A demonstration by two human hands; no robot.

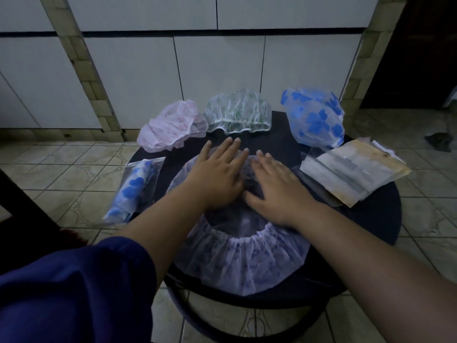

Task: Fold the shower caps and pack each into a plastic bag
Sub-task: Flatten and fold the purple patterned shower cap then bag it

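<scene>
Both hands flat on the purple cap, mid-table.

From my remote seat I read it left to right: at 9 o'clock a bagged cap (134,191) with blue print hangs over the edge of the table (385,214); at 11 sits a pink cap (171,127), at 12 a green cap (237,112). At centre the purple cap (243,263) lies spread, its elastic rim toward 6. My left hand (218,169) and right hand (277,188) press on its far half, fingers straight and splayed, thumbs nearly touching, gripping nothing. At 1 stands a blue cap (315,117), and at 3 a stack of bags (353,174) lies just beside it.
</scene>
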